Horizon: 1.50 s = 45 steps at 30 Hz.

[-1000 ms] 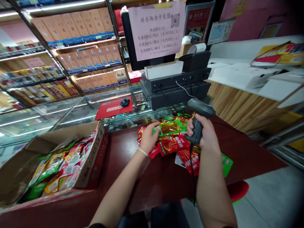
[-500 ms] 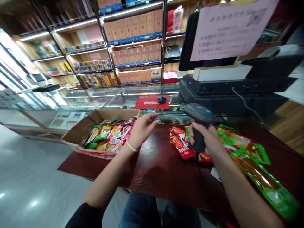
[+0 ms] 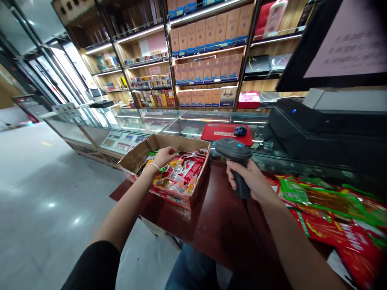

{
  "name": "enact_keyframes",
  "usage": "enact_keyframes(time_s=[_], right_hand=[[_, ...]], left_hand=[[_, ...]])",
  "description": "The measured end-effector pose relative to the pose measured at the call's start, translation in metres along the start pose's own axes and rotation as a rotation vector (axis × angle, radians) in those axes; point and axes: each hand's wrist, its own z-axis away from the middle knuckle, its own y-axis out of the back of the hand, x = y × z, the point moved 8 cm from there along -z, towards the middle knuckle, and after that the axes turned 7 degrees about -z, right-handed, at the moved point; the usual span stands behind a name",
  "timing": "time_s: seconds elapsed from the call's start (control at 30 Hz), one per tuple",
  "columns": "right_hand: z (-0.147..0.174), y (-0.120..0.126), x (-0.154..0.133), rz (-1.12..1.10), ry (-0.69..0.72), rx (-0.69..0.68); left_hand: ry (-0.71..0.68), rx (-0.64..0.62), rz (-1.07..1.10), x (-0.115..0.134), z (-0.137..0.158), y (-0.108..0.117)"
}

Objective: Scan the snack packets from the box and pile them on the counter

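In my right hand [image 3: 249, 177] I hold a black barcode scanner [image 3: 237, 157] by its handle, upright over the wooden tabletop. A small blue light glows on its head, and a cable hangs from the grip. My left hand [image 3: 165, 157], with a pale band at the wrist, is inside the cardboard box [image 3: 196, 197], just above the snack packets [image 3: 192, 169]. Its fingers are loosely bent with the thumb a little apart, and I see no packet in them. Whether the fingertips touch the packets is hard to tell. The packets are red, yellow and green.
Red and green snack packets [image 3: 335, 225] lie piled on the right of the dark red tabletop [image 3: 217, 221]. Behind are a glass display counter [image 3: 157, 121], a red mouse pad [image 3: 211, 132] with a mouse [image 3: 240, 131], and a black monitor [image 3: 290, 76].
My left hand has moved from above the tabletop leftward into the box. The scanner in my right hand has moved left, away from the packet pile. The view has turned left.
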Motion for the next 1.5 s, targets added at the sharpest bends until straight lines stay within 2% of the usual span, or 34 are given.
enact_keyframes(time_s=[0.07,0.17,0.27,0.4,0.47,0.53,0.6,0.73,0.8,0.97,1.13,1.23,1.37,1.5], right_hand=[[-0.002,0.002,0.007,0.010,-0.032,-0.004],[-0.003,0.008,0.011,0.012,-0.060,0.015],[-0.004,0.011,0.010,0.008,-0.057,0.022],[-0.002,0.012,0.006,0.019,-0.054,0.020],[0.001,0.014,0.003,0.013,-0.053,0.029],[0.004,0.017,-0.002,-0.004,-0.040,0.042],[0.008,0.020,-0.009,-0.017,-0.014,0.049],[0.015,0.027,-0.024,-0.010,0.030,0.056],[0.018,0.033,-0.030,-0.007,0.035,0.080],[0.025,0.057,-0.046,-0.005,0.083,0.144],[0.040,0.087,-0.066,0.066,0.116,0.199],[0.051,0.103,-0.073,0.109,0.067,0.220],[0.059,0.117,-0.072,0.183,-0.017,0.212],[0.057,0.126,-0.067,0.262,-0.070,0.206]], left_hand=[[0.007,-0.031,0.053,-0.015,0.002,-0.009],[0.022,-0.141,0.126,-0.027,0.005,-0.027],[0.084,-0.182,0.074,-0.035,0.007,-0.036],[0.057,-0.256,-0.189,-0.032,0.007,-0.042],[0.039,-0.298,-0.253,-0.029,0.008,-0.042],[0.024,-0.281,-0.200,-0.022,0.009,-0.037],[0.050,-0.231,-0.017,-0.013,0.009,-0.028],[0.109,-0.141,0.547,0.019,0.010,-0.011],[0.094,-0.151,0.695,0.044,0.011,-0.007],[0.087,-0.161,0.848,0.105,0.009,-0.022],[0.099,-0.223,0.988,0.162,-0.002,-0.062],[0.078,-0.248,1.020,0.192,-0.009,-0.083],[0.086,-0.217,1.062,0.215,-0.020,-0.105],[0.122,-0.181,1.094,0.215,-0.027,-0.124]])
